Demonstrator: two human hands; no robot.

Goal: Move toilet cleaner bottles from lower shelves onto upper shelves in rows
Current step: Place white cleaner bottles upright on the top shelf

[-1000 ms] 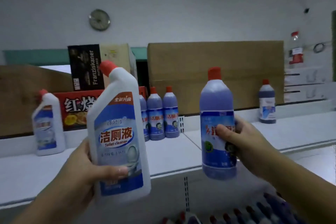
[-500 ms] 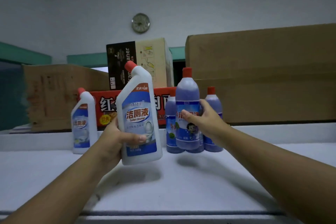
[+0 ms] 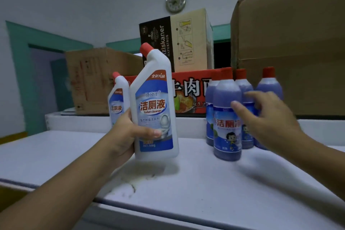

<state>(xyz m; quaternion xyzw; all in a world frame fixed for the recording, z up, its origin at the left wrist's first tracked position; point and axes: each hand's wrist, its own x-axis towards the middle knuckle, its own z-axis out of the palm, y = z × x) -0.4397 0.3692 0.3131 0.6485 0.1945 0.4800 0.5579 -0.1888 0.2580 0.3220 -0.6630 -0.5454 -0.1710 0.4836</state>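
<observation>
My left hand (image 3: 128, 136) grips a white angled-neck toilet cleaner bottle (image 3: 154, 106) with a red cap, held tilted just above the white upper shelf (image 3: 186, 183). Behind it a second white bottle (image 3: 117, 99) stands at the shelf's back. A purple round bottle (image 3: 226, 117) with a red cap stands on the shelf in front of several other purple bottles (image 3: 268, 87). My right hand (image 3: 265, 119) hovers beside that front bottle, fingers spread, thumb close to its label, holding nothing.
Cardboard boxes (image 3: 291, 46) line the back of the shelf, with a red printed carton (image 3: 190, 89) and a black-and-tan box (image 3: 177, 41) on top. A wall clock (image 3: 175, 1) hangs above. The shelf's front edge (image 3: 130, 205) runs across the foreground.
The purple bottle was set down on the shelf in front of the others and my right hand let go of it. My left hand carried the white bottle slightly forward and lower.
</observation>
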